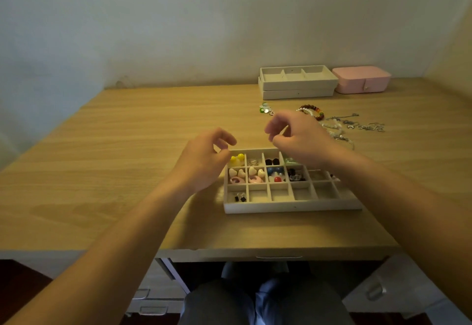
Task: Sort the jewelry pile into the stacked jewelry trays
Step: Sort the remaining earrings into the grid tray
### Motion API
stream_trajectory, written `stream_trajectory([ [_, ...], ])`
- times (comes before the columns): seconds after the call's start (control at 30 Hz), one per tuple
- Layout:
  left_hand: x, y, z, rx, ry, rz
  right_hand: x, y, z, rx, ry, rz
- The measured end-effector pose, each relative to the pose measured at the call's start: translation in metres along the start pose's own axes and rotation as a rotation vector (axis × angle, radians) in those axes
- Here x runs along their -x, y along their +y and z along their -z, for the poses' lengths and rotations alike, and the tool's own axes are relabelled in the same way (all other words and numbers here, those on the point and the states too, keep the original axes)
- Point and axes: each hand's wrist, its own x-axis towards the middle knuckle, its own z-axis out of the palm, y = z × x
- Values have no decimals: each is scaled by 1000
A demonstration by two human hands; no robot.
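Beige tray: on table, earrings in left compartments.
Jewelry pile: behind tray.
Left hand: fingers curled by tray corner; grip unclear.
Right hand: fingers curled above tray; grip unclear.

Your wooden desk carries a compartment tray nearest you, two stacked trays at the far edge, a pink box just beside them, and a jewelry pile between.

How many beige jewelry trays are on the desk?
3: one compartment tray at the front, and two stacked by the wall, the upper tray on the lower tray, left of the pink box.
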Motion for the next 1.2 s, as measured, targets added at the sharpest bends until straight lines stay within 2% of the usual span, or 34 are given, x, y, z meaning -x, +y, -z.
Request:
stream_trajectory([
  [0.07, -11, 1, -4, -46, 3, -1, -6, 12, 5, 65, 10, -40],
  [0.23, -24, 2, -12, -91, -86, 37, -11, 31, 8, 172, -165, -116],
  [0.47, -36, 2, -16, -68, -156, 97, -18, 37, 10, 118, -153, -119],
  [0.67, -69, 16, -31, -23, -157, 76, -38, 56, 28, 4, -7, -213],
  [0.83, -109, 30, -52, -18, -281, 74, -56, 83, 36, -30, -16, -280],
  [1.03, -148, 30, -72, -220, -341, -30, -75, 103, 29, -58, 8, -271],
  [1.2, -166, 29, -82, -360, -410, -107, -84, 110, 22, 14, -16, -250],
])
